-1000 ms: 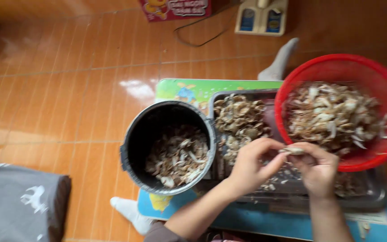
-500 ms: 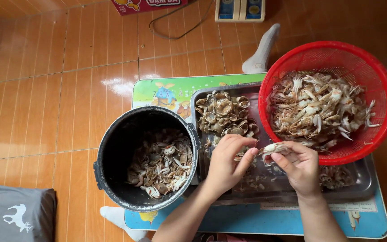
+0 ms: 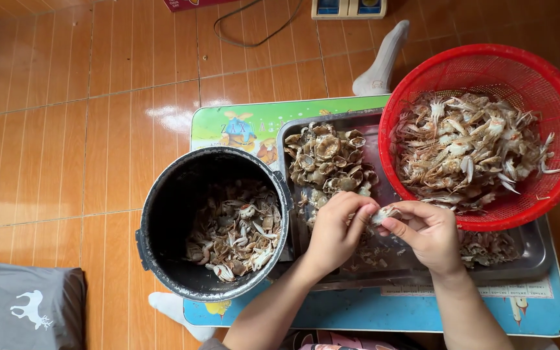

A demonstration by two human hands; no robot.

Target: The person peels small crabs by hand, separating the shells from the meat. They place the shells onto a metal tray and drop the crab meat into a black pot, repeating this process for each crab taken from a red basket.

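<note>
Both hands meet over a metal tray [image 3: 539, 256] and pinch one small pale crab [image 3: 384, 213] between their fingertips. My left hand [image 3: 335, 233] grips it from the left, my right hand [image 3: 426, 233] from the right. A pile of empty brown shells [image 3: 328, 162] lies at the tray's far left end. A red mesh basket [image 3: 555, 97] heaped with small whole crabs [image 3: 468, 149] rests on the tray's right side. Left of the tray stands a black pot [image 3: 170, 214] with crab pieces [image 3: 238, 227] in its bottom.
The tray and pot sit on a low colourful table [image 3: 241, 123] over an orange tiled floor. A white-socked foot [image 3: 380, 61] shows beyond the table, another [image 3: 176, 314] under its near edge. A grey bag [image 3: 21, 308] lies at bottom left, a power strip [image 3: 348, 8] at the top.
The view has shifted, so everything sits lower and more to the left in the picture. Both hands stay together on the small crab, working it over the tray.
</note>
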